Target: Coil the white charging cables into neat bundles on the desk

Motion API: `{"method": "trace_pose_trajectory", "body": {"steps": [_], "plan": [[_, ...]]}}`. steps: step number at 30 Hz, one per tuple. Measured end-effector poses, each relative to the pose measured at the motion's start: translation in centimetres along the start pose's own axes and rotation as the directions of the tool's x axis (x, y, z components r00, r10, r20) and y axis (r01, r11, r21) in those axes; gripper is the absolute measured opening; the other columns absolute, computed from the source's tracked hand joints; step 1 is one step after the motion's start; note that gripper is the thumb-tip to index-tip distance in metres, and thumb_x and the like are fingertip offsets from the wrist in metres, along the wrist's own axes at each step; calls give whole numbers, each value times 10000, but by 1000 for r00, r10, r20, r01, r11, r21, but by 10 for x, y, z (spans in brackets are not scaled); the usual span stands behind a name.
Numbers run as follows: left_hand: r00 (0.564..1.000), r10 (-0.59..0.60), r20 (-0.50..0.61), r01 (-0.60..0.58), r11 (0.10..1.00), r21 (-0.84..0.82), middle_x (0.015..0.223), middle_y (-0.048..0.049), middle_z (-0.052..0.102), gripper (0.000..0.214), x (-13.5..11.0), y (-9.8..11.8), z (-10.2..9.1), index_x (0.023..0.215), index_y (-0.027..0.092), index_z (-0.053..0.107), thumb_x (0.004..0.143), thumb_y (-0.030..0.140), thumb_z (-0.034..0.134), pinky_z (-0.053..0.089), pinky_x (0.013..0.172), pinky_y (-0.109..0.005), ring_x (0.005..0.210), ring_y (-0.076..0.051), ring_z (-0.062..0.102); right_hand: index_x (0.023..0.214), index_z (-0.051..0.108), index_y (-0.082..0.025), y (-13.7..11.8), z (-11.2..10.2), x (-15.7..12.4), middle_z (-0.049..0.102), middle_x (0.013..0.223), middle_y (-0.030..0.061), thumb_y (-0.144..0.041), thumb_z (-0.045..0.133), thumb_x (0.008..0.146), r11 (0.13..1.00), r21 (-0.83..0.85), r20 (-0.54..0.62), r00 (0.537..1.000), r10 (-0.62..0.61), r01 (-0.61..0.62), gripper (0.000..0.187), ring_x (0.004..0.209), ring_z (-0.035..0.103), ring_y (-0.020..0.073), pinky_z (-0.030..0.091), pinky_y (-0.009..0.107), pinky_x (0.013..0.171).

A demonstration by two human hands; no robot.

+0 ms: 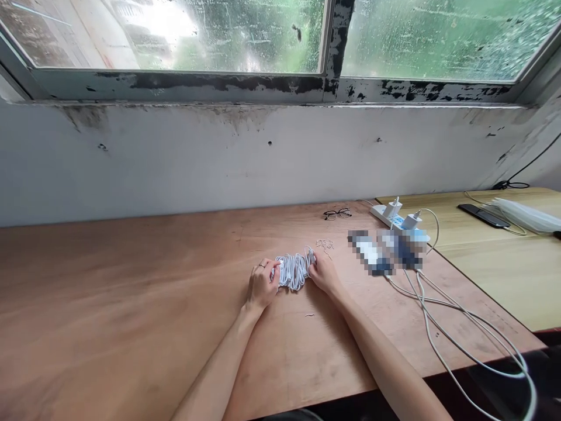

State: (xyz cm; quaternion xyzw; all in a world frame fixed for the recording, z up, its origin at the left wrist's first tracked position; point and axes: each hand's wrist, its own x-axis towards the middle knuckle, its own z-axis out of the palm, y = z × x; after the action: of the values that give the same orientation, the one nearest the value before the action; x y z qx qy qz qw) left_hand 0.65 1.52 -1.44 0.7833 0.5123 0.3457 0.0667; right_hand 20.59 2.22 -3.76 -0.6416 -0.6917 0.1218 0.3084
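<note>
A bundle of thin white cord [293, 272], looped many times, lies on the brown wooden table between my two hands. My left hand [263, 283], with a ring on one finger, is closed around the bundle's left end. At the opposite end, my right hand [323, 270] pinches the loops between thumb and fingers. Just beyond my right hand is a small tangle of thin pale string [325, 244]. A short scrap of string [310, 315] lies on the near side of the bundle. The palms and some fingertips are hidden.
Eyeglasses [337, 214] rest near the wall. To the right, a power strip [383, 215] holds white chargers [412, 220], beside blurred-out devices [370, 252]. White cables [456, 305] loop over the table's front edge. A black phone [482, 216] lies on the lighter table.
</note>
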Motion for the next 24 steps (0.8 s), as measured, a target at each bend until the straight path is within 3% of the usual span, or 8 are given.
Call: {"method": "trace_pose_trajectory", "body": {"steps": [4, 9, 14, 17, 20, 24], "plan": [[1000, 3, 1, -3, 1000, -23, 869, -55, 636, 233, -1, 3, 1, 921, 176, 625, 870, 233, 404, 429, 736, -303, 768, -177, 595, 963, 549, -152, 2, -8, -3, 553, 632, 16, -157, 341, 770, 980, 198, -86, 996, -9, 26, 285, 562, 503, 168, 372, 259, 568], [1000, -8, -27, 2, 979, -204, 866, -67, 621, 264, -2, 9, -1, 995, 158, 609, 883, 255, 390, 457, 697, -274, 702, -149, 576, 1207, 464, -132, -11, -15, -7, 559, 670, 13, -228, 353, 824, 923, 382, -219, 975, 46, 42, 410, 537, 489, 153, 399, 264, 552], [996, 8, 87, 31, 902, -430, 1059, -97, 628, 369, -5, 27, -5, 1172, 186, 554, 849, 353, 485, 482, 735, -304, 732, -156, 603, 1262, 443, -174, -31, -14, -19, 577, 695, 17, -228, 405, 823, 893, 423, -212, 975, -69, 155, 444, 534, 477, 141, 427, 272, 546], [984, -26, 176, 125, 802, -584, 1062, -104, 641, 443, -7, 37, -3, 1212, 182, 532, 818, 385, 535, 497, 667, -296, 750, -180, 626, 1273, 444, -199, -42, -11, -27, 599, 743, 35, -227, 425, 823, 874, 438, -166, 975, -149, 209, 451, 578, 506, 151, 449, 290, 587], [959, -89, 269, 264, 623, -736, 941, -74, 678, 418, -8, 42, 2, 1195, 197, 534, 826, 394, 524, 511, 632, -280, 764, -190, 641, 1256, 470, -210, -49, -10, -32, 594, 730, 36, -250, 433, 845, 839, 493, -119, 973, -199, 232, 415, 592, 510, 151, 454, 297, 607], [947, -193, 256, 315, 418, -852, 998, -70, 667, 448, -6, 42, 8, 1183, 201, 521, 774, 360, 609, 521, 735, -284, 873, -199, 643, 1218, 498, -218, -53, -13, -31, 565, 725, 15, -328, 485, 850, 698, 705, -29, 988, -152, 128, 384, 580, 504, 132, 437, 262, 531]]}}
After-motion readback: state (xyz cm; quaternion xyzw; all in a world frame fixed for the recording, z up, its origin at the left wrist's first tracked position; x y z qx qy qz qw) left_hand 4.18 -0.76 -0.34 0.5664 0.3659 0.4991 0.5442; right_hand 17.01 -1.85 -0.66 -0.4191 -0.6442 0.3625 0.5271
